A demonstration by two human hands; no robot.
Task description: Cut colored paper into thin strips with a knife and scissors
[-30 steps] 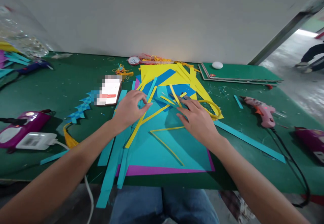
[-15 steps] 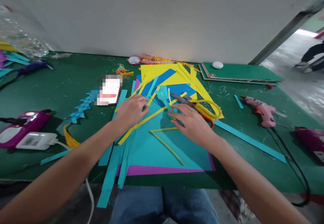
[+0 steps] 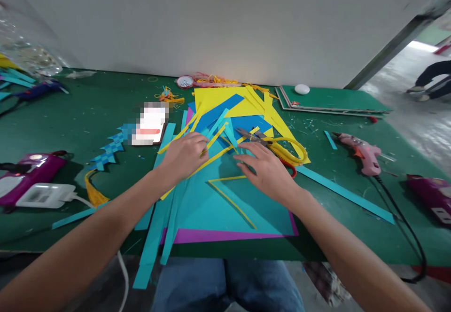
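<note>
My left hand [image 3: 186, 156] is closed on thin paper strips, teal and yellow. Ends of a yellow strip [image 3: 215, 139] stick out from it up and to the right. Opposite, the fingertips of my right hand [image 3: 265, 162] close at the lower end of a bent teal paper strip [image 3: 230, 132]; the exact grip is partly hidden. Just behind that hand lie scissors with yellow and red handles [image 3: 288, 148], blades pointing left. Beneath both hands is a teal paper sheet [image 3: 218, 213], with a bent narrow yellow strip [image 3: 234, 204] on it.
A phone [image 3: 150, 126] and a woven blue paper piece with a yellow tassel [image 3: 109, 154] lie left. At the right are a pink glue gun [image 3: 362, 154] and a purple power socket [image 3: 428, 197]. Yellow paper [image 3: 218, 98] and a green board [image 3: 334, 99] lie behind.
The bent teal strip between my hands has swung more upright, and the strip ends from my left hand have shifted right. My right hand has barely moved. The view has shifted slightly.
</note>
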